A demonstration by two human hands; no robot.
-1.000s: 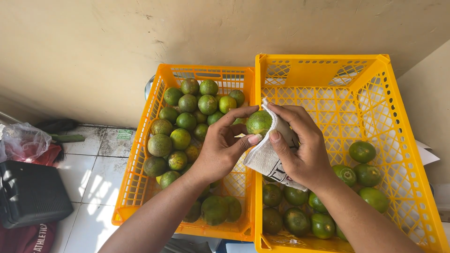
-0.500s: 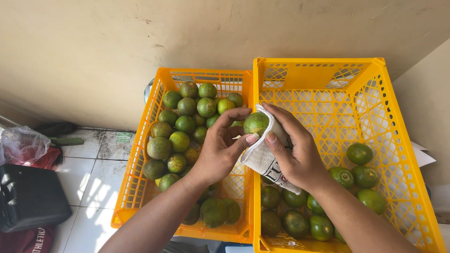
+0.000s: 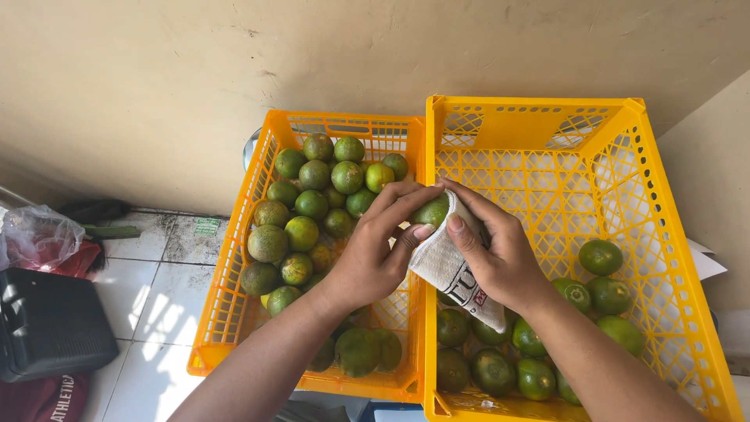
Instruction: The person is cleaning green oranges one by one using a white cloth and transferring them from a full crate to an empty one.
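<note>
Both hands meet over the seam between two yellow crates — the left hand (image 3: pixel 373 262) grasps a green lime (image 3: pixel 432 211). The right hand (image 3: pixel 500 258) presses a white cloth (image 3: pixel 453 273) around it, fingers clenched on the fabric — more limes lie in the left crate (image 3: pixel 234 297) and the right crate (image 3: pixel 664 234).

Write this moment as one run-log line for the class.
left hand: holds green fruit | right hand: presses cloth on fruit | left crate: fuller | right crate: fewer fruit
</note>
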